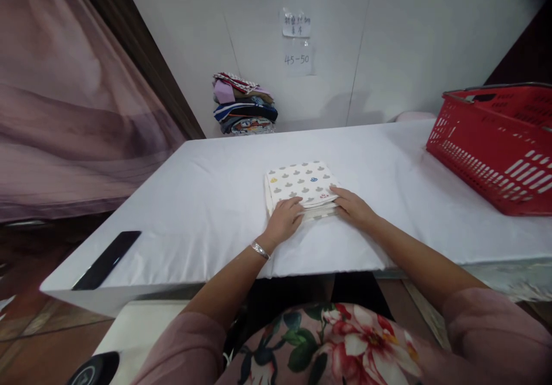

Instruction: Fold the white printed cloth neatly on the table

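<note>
A folded white cloth [302, 181] with grey, yellow, blue and red duck-like prints lies in the middle of the white-covered table. Its layers show along the near edge. My left hand [284, 217] is at the near left corner, fingers bent over the top layer and the edge. At the near right corner my right hand [351, 206] grips the cloth, its index finger on the top and the other fingers at the side. The undersides of both hands' grips are hidden.
A red plastic basket [491, 149] stands at the table's right end. A black phone [107, 260] lies near the left front corner. Behind the table's far edge rises a stack of folded clothes [245, 106]. A pink curtain [81, 97] hangs at the left.
</note>
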`<state>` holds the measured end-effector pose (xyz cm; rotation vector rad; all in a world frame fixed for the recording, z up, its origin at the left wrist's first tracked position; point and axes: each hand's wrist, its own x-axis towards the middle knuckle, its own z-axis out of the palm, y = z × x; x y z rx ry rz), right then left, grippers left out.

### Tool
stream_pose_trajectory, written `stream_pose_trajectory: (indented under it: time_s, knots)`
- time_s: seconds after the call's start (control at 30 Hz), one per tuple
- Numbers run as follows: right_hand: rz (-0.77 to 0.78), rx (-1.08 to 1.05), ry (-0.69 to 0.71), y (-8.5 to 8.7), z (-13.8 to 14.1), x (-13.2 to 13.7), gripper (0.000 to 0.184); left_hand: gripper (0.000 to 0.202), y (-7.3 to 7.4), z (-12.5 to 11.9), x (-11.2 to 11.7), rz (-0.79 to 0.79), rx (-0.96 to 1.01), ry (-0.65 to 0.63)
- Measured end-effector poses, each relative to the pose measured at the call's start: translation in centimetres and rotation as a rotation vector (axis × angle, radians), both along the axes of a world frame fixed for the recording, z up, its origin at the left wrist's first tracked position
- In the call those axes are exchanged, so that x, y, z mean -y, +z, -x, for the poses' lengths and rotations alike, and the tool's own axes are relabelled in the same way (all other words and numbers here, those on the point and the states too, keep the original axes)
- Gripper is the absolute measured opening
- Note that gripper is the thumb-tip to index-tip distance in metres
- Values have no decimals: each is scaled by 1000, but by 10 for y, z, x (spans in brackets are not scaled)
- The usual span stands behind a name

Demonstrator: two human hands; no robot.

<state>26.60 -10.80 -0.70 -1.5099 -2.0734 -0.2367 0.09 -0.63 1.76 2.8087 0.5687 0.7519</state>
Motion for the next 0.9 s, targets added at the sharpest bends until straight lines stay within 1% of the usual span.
stream_pose_trajectory:
  time_s: [0.13, 0.23, 0.37, 0.5, 0.63, 0.77, 0.9]
  knots:
    - [33, 36, -39, 0, 2, 0, 19, 18, 1, -4, 0, 18, -2, 19]
    - [54, 70, -95, 2, 7, 1, 22, 20, -1, -6, 0, -16, -46, 24]
    - [35, 109, -144, 6, 14, 2, 23, 21, 0, -7, 3, -62, -111, 49]
    - [2, 158, -119, 8, 15, 3, 20, 21, 4, -10, 6, -101, -169, 81]
    - [-10, 126, -69, 2, 10, 4, 19, 16, 8, -10, 6, -103, -191, 73]
    - [-21, 64, -42, -5, 5, 6, 19, 19, 5, -8, 3, -103, -199, 51]
    - [-3, 24, -37, -4, 6, 6, 19, 22, 2, -6, 1, -111, -210, 38]
